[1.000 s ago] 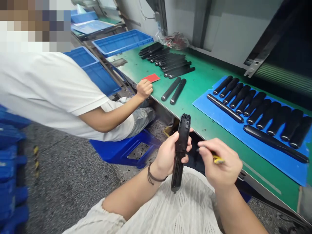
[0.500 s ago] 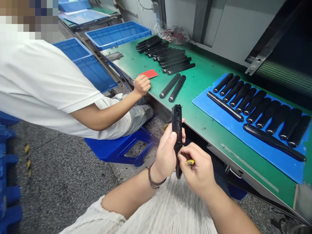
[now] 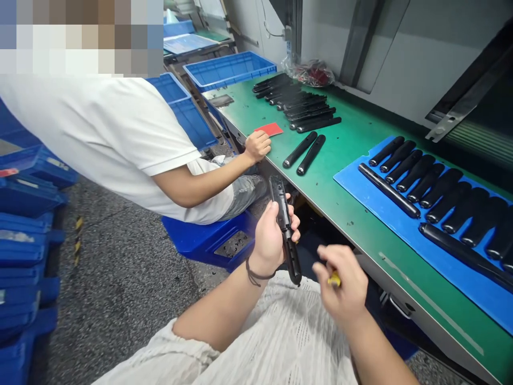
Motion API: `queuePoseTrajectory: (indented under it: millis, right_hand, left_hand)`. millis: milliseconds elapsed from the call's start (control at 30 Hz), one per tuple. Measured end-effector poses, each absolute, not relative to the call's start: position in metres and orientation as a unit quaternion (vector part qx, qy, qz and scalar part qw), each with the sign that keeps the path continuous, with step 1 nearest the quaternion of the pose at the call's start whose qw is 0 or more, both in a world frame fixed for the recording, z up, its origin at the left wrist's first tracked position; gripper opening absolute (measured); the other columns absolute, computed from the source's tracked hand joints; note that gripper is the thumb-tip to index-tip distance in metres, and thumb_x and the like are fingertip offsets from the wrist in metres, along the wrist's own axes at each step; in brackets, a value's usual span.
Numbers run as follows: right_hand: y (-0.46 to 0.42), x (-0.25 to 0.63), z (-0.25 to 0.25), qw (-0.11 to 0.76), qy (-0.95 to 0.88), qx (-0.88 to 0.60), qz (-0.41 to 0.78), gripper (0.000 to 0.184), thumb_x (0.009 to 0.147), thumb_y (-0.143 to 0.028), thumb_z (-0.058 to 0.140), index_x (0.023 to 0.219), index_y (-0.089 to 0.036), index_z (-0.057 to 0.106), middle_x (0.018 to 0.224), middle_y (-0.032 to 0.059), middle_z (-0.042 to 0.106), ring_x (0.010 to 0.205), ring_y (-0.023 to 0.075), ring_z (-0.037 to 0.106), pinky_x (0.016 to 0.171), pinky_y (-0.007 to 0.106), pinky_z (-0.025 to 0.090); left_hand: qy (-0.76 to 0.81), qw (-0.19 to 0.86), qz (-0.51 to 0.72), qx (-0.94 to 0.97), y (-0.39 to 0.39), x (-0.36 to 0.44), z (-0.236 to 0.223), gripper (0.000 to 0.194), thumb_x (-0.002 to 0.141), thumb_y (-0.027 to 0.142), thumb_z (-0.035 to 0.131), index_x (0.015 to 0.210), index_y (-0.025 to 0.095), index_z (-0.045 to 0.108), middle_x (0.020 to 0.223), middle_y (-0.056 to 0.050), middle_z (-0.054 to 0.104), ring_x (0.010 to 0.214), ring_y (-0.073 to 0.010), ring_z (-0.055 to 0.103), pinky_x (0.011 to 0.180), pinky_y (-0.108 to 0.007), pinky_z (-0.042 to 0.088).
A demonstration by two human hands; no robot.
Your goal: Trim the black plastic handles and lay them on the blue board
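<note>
A black plastic handle casing is gripped at a tilt in the closed left hand. A small yellow-tipped tool is pinched in the curled right hand, apart from the casing. Left of the hands, blue crates are stacked, their contents hidden. Beyond the right hand, black handles lie in rows on a blue mat.
</note>
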State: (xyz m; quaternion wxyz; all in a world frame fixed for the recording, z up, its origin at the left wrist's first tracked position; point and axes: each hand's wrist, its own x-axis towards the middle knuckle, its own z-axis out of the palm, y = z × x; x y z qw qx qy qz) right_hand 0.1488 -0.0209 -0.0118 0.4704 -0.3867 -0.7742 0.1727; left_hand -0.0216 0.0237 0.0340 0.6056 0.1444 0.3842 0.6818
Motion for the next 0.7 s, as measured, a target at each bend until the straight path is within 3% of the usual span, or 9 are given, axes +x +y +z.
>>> queuePoseTrajectory:
  millis: [133, 267, 400, 500, 600, 633, 700]
  right_hand:
    - [-0.048, 0.145, -0.01, 0.448, -0.834, -0.281, 0.157, 0.012, 0.096, -0.019, 0.064, 0.108, -0.02, 0.063, 0.086, 0.0058, 0.066, 0.071, 0.0166, 0.061, 0.06, 0.03, 0.046]
    - [-0.052, 0.147, -0.005, 0.437, -0.844, -0.282, 0.128, 0.008, 0.099, -0.013, 0.059, 0.103, -0.019, 0.061, 0.083, 0.0048, 0.067, 0.067, 0.015, 0.06, 0.059, 0.03, 0.044]
    - [-0.05, 0.153, 0.0, 0.418, -0.854, -0.248, 0.187, 0.009, 0.099, -0.012, 0.057, 0.097, -0.019, 0.062, 0.079, 0.0028, 0.065, 0.067, 0.0144, 0.061, 0.058, 0.029, 0.045]
    - [-0.044, 0.159, 0.005, 0.428, -0.827, -0.296, 0.213, 0.021, 0.099, -0.01, 0.053, 0.114, -0.021, 0.063, 0.094, 0.0062, 0.071, 0.083, 0.0175, 0.07, 0.068, 0.029, 0.054]
    - [-0.029, 0.166, 0.015, 0.354, -0.801, -0.448, 0.179, 0.043, 0.099, -0.02, 0.057, 0.142, -0.024, 0.053, 0.127, 0.013, 0.067, 0.108, 0.0243, 0.071, 0.079, 0.035, 0.059]
    - [-0.022, 0.17, 0.019, 0.33, -0.792, -0.484, 0.171, 0.044, 0.099, -0.024, 0.059, 0.143, -0.024, 0.051, 0.131, 0.0135, 0.065, 0.109, 0.0251, 0.07, 0.08, 0.036, 0.059]
    - [-0.011, 0.178, 0.031, 0.319, -0.791, -0.495, 0.164, 0.028, 0.103, -0.026, 0.055, 0.13, -0.023, 0.057, 0.119, 0.0105, 0.067, 0.101, 0.022, 0.069, 0.078, 0.033, 0.056]
  left_hand:
    - [0.371, 0.629, 0.676, 0.099, 0.027, -0.016, 0.032, 0.027, 0.101, 0.04, 0.053, 0.115, 0.017, 0.059, 0.083, 0.0, 0.053, 0.054, -0.0086, 0.047, 0.04, -0.018, 0.037]
    - [0.365, 0.655, 0.655, 0.098, 0.027, -0.009, 0.032, 0.027, 0.1, 0.042, 0.057, 0.114, 0.018, 0.059, 0.081, 0.001, 0.051, 0.051, -0.007, 0.043, 0.039, -0.016, 0.032]
    - [0.333, 0.721, 0.591, 0.145, 0.024, -0.013, 0.034, 0.033, 0.1, 0.046, 0.055, 0.117, 0.019, 0.059, 0.079, 0.0, 0.051, 0.049, -0.0067, 0.039, 0.039, -0.015, 0.029]
    - [0.312, 0.739, 0.569, 0.179, 0.023, -0.019, 0.033, 0.039, 0.1, 0.05, 0.05, 0.119, 0.018, 0.061, 0.073, 0.001, 0.048, 0.049, -0.0084, 0.039, 0.039, -0.015, 0.031]
    - [0.332, 0.72, 0.569, 0.218, 0.02, -0.021, 0.029, 0.035, 0.099, 0.046, 0.055, 0.122, 0.02, 0.06, 0.071, 0.003, 0.045, 0.051, -0.0097, 0.043, 0.04, -0.016, 0.036]
    - [0.342, 0.712, 0.564, 0.24, 0.019, -0.021, 0.028, 0.036, 0.099, 0.046, 0.058, 0.124, 0.021, 0.059, 0.071, 0.004, 0.045, 0.051, -0.01, 0.044, 0.039, -0.017, 0.038]
    - [0.361, 0.692, 0.549, 0.3, 0.014, -0.019, 0.025, 0.044, 0.098, 0.048, 0.064, 0.134, 0.024, 0.056, 0.071, 0.005, 0.048, 0.048, -0.0101, 0.046, 0.037, -0.018, 0.038]
